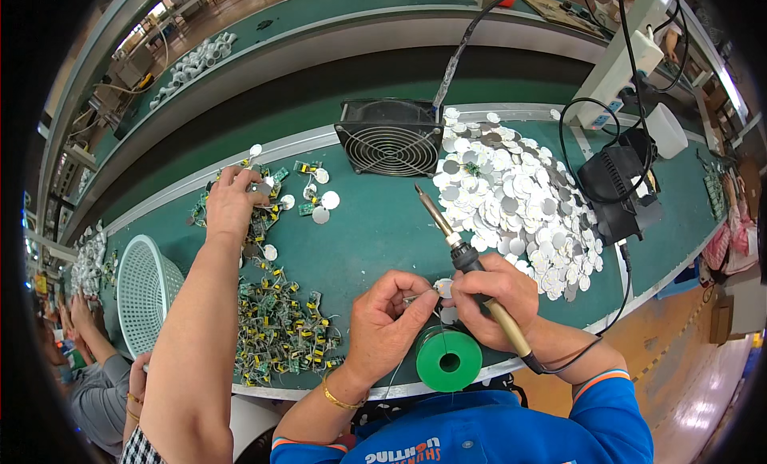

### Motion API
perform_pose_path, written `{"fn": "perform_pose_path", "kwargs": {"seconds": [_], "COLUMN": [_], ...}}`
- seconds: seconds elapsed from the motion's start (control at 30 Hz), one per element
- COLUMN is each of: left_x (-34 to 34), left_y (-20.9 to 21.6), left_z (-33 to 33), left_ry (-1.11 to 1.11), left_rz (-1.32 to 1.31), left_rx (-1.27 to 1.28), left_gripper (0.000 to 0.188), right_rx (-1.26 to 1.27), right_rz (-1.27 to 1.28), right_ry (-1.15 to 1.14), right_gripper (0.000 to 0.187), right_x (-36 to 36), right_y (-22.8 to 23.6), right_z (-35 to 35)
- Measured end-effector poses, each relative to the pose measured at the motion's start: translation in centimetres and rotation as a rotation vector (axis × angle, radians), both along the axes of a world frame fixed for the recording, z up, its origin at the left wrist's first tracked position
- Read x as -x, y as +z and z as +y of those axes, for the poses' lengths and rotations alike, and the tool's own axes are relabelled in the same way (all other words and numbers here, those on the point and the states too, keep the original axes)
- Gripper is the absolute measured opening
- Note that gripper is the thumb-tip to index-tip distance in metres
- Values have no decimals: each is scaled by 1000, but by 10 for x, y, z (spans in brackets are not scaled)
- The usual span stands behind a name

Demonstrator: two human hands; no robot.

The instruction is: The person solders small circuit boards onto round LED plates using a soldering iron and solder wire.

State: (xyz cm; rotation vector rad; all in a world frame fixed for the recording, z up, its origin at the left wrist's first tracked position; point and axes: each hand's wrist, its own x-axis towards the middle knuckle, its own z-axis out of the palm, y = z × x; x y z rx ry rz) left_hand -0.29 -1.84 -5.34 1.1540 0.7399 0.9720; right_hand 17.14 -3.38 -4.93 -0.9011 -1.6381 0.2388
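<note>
Low in the middle, my left hand is closed, its thumb and forefinger pinching a thin wire. My right hand is wrapped round a soldering iron, whose tip points up and away to the left. Its fingertips meet a small white disc between the two hands; whether another small part is there too, the fingers hide. Just below stands a green spool, with a thin strand rising from it toward my hands.
A black fan stands behind, beside a heap of white discs. At left, a co-worker's hand reaches among discs joined to boards, near piled small circuit boards and a pale basket. A black soldering station sits right.
</note>
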Motion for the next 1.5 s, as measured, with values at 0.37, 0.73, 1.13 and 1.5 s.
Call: {"fn": "perform_pose_path", "kwargs": {"seconds": [0.37,0.73,1.13,1.5], "left_x": [3,2,1,5], "left_y": [-3,-3,-1,4], "left_z": [1,2,1,2], "left_ry": [-15,5,23,63], "left_rz": [17,-24,72,145], "left_rx": [48,-14,87,15], "left_gripper": [12,11,12,7], "right_rx": [41,80,38,-26], "right_rz": [27,-56,-9,-42], "right_ry": [-18,52,12,17], "right_gripper": [36,35,39,37], "right_x": [2,-5,0,-3], "right_y": [-2,0,1,3], "right_z": [-1,-3,-2,2]}}
